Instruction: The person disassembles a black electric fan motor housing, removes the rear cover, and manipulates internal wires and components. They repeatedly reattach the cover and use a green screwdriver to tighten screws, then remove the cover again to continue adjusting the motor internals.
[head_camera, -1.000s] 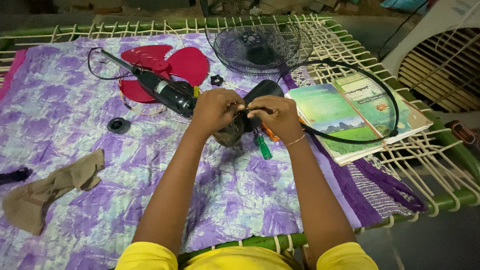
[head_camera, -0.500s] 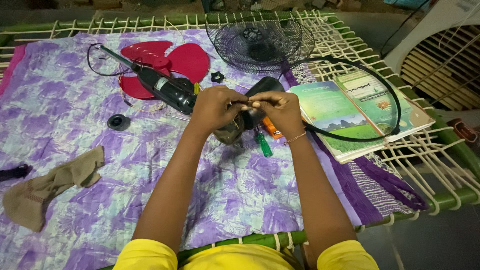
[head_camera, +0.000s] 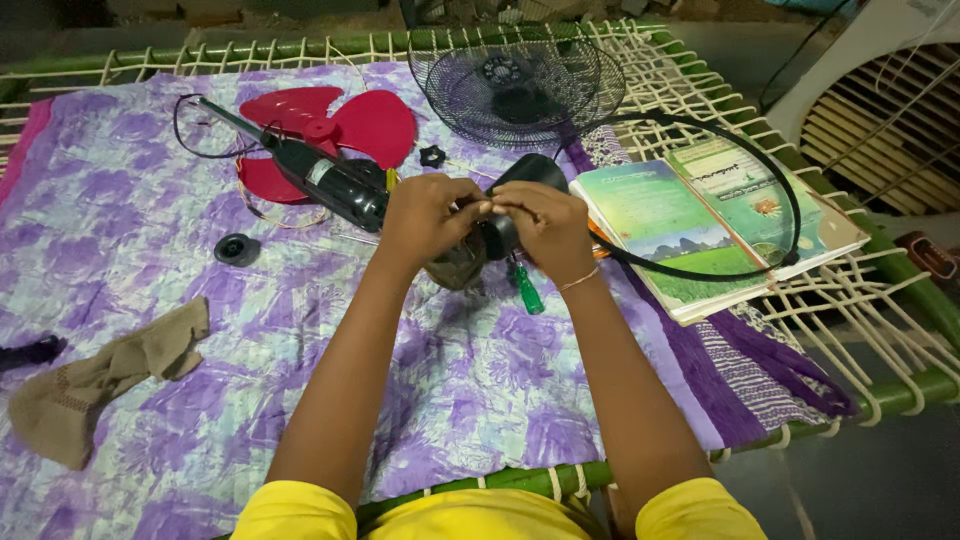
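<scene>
Both hands meet at the middle of the cot — the left hand (head_camera: 428, 212) and right hand (head_camera: 545, 222) are closed on the black fan motor (head_camera: 497, 232), just as they were a second ago; only the view has shifted slightly. A green screwdriver (head_camera: 527, 290) lies just near of them. Far left lie the red blade (head_camera: 345, 122) and a black tube (head_camera: 330, 182); the grille (head_camera: 515, 90) is beyond, a book (head_camera: 700, 215) to the right.

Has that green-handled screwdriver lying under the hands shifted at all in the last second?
No. The green-handled screwdriver lies in the same place on the purple cloth, just left of the open book, below the right hand.
</scene>
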